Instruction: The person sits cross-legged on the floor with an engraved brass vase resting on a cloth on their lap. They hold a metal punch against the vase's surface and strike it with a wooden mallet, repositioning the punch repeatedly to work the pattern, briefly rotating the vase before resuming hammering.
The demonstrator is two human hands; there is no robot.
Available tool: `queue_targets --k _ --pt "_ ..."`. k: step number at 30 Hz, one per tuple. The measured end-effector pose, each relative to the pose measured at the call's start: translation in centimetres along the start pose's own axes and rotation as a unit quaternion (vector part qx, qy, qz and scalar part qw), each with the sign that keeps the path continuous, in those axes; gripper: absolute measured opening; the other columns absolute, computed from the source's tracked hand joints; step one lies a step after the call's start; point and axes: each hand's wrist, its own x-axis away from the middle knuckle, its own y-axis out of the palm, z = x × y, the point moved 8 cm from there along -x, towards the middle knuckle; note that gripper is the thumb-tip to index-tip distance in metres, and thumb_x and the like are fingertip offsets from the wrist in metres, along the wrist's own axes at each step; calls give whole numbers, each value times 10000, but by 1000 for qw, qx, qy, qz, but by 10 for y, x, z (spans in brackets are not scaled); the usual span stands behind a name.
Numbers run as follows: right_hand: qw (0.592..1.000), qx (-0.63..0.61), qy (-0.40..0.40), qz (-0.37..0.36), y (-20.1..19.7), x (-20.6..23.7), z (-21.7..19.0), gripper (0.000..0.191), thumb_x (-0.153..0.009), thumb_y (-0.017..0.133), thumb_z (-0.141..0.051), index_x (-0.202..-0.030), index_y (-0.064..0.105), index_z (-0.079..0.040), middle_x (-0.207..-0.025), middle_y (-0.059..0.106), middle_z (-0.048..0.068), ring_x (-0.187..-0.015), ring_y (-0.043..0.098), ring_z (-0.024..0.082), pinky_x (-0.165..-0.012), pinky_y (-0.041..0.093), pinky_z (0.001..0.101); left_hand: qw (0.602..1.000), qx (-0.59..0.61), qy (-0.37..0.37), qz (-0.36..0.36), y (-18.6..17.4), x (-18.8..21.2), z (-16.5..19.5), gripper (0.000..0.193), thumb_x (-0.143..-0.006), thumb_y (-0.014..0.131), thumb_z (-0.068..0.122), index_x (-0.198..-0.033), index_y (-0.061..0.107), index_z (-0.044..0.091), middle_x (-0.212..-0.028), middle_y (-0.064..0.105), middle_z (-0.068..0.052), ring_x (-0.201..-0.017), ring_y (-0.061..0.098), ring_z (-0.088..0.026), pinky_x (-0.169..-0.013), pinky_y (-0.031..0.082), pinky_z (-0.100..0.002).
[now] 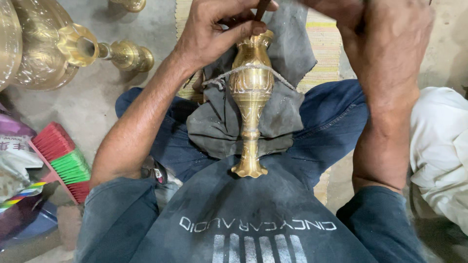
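While the vase [251, 97] is gripped at its mouth by the left hand [214, 29], a tool [262, 9] is pinched above; the right hand's [390, 34] fingers cannot be told.

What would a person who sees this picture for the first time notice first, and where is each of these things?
First comes the shiny brass vase in the centre, lying on a grey cloth over the person's lap, with a rope around its belly. The left hand grips its neck and holds a thin tool there, while the right hand is raised at the upper right. More brassware stands at the upper left, above a red and green brush.
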Motion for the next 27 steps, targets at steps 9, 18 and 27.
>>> queue_targets --k 9,18,27 --pt "999 18 -37 20 -3 -1 -5 238 -898 707 -8 -1092 568 -12 -1000 568 151 -936 562 368 -849 433 440 998 60 -35 -3 4 7 -10 286 -1113 802 77 -1374 687 62 -1073 787 -63 -1008 791 -139 -908 668 -282" --pt "999 -37 16 -20 1 -2 5 141 -949 705 -23 -1011 580 -44 -928 596 104 -867 596 334 -777 421 425 998 62 -7 -2 2 6 -5 287 -1120 785 78 -1385 677 51 -1262 757 -76 -1077 778 -162 -946 678 -287" --pt "997 56 -48 5 2 -5 -4 214 -900 730 -23 -1051 579 -42 -967 578 114 -907 577 318 -828 417 427 995 92 -22 9 3 6 -7 342 -1091 797 54 -1397 646 24 -1301 749 -85 -1108 787 -169 -970 684 -303"
